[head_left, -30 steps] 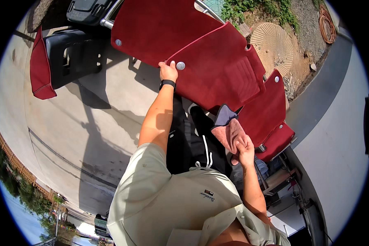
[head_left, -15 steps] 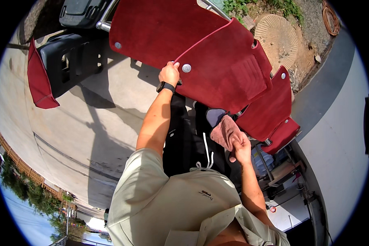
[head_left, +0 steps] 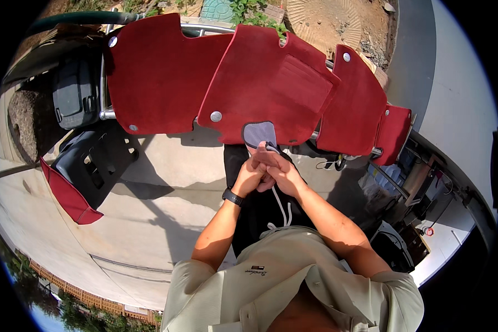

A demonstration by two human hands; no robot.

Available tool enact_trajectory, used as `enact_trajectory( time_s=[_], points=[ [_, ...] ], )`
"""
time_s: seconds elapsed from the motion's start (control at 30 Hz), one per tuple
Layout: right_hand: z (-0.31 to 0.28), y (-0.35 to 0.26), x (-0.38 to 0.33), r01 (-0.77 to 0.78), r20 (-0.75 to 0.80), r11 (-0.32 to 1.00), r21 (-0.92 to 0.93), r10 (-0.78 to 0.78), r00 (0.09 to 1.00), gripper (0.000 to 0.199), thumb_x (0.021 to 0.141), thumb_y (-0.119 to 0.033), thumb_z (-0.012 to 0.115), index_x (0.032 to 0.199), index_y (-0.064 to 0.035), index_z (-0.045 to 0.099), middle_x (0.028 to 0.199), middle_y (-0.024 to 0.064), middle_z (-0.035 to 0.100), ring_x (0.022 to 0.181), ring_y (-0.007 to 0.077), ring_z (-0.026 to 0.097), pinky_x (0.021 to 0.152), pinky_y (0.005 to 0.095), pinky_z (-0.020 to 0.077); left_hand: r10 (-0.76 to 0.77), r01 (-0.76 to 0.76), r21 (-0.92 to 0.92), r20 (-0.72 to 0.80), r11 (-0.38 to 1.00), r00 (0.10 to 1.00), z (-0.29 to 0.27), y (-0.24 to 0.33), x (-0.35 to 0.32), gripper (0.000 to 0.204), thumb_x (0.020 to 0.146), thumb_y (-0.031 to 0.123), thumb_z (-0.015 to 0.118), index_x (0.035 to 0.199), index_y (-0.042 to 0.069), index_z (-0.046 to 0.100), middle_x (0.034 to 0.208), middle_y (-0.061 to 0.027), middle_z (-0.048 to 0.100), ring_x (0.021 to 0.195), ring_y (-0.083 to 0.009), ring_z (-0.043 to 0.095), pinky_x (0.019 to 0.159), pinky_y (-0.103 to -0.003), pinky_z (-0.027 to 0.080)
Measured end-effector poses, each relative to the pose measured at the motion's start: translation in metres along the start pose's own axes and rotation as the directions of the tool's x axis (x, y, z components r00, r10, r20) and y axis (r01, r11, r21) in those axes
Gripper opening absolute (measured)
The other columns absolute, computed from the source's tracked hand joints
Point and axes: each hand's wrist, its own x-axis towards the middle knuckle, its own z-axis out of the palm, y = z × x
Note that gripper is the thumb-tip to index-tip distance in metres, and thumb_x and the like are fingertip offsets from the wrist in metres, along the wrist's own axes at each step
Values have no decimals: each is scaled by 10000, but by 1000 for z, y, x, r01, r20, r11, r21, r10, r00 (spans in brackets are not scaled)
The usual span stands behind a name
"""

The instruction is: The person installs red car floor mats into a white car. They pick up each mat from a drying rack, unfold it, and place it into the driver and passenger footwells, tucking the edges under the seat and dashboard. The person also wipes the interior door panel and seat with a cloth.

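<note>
Both my hands are together in front of my waist, closed around a folded cloth. My left hand (head_left: 250,176), a watch on its wrist, meets my right hand (head_left: 283,170) with fingers overlapping. The cloth's grey, dark-edged end (head_left: 259,134) sticks out beyond my fingers; most of its pinkish part is hidden in my grip. Just past the cloth, a red car floor mat (head_left: 265,83) with a round silver fastener hangs over a metal rail. Neither hand touches the mat. Another red mat (head_left: 160,77) lies to its left, and a notched red mat (head_left: 353,105) to its right.
A smaller red mat (head_left: 397,133) hangs at the rail's right end. On the left stand a dark plastic crate (head_left: 97,160) with a red mat (head_left: 69,193) against it, and a grey bin (head_left: 74,97). A white wall (head_left: 459,72) runs along the right.
My left hand has let go of the middle mat's edge and come back to the cloth. My right hand has moved left with the cloth, and both hands now hold it.
</note>
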Motion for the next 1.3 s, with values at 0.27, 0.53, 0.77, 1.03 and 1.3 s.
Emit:
enact_trajectory(
  time_s=[0.27, 0.53, 0.77, 1.03, 1.3],
  points=[
    [-127, 156, 72, -100, -650, 993, 68, 120, 750, 471, 915, -165, 677, 1311, 21, 504, 1204, 96, 617, 1072, 129, 582, 927, 261, 467, 262, 242, 726, -507, 644, 821, -21, -27, -33, 255, 1013, 133, 549, 1228, 4, 591, 1172, -178, 660, 1090, -290, 641, 933, -361, 491],
    [-212, 237, 97, 36, -610, 947, 319, 176, 773, 520, 824, -225, 816, 1253, -24, 602, 1187, 95, 684, 1104, 188, 629, 987, 343, 471, 391, 97, 943, -224, 320, 893, -10, 17, -77, 332, 908, -68, 459, 1179, 34, 621, 1137, -160, 629, 1122, -320, 597, 953, -391, 498],
    [-159, 117, 10, 276, -659, 943, -186, -328, 676, 341, 889, -257, 707, 1152, -51, 638, 1020, 177, 708, 951, 376, 669, 818, 406, 524, 162, -54, 994, 38, 98, 986, 72, 61, -4, 343, 800, -41, 502, 1097, 38, 655, 894, -119, 665, 747, -291, 650, 763, -380, 520],
    [-141, -65, -206, 351, -118, 371, -860, -813, 571, 312, 820, -299, 727, 821, -59, 528, 768, 117, 587, 718, 360, 637, 625, 462, 492, -354, -876, 318, 822, -362, 446, 283, 200, 79, 860, 649, 543, 781, 1380, 183, 505, 1380, -51, 518, 766, -287, 677, 780, -405, 532],
    [-108, -87, -351, -251, -163, 108, -962, -964, 212, 266, 787, -343, 720, 829, -109, 601, 690, 10, 497, 685, 192, 562, 667, 332, 428, -273, -907, -28, 957, -421, 97, 378, 212, 9, 266, 843, 353, 710, 793, 112, 608, 684, -13, 527, 594, -200, 576, 582, -337, 444]
  ],
)
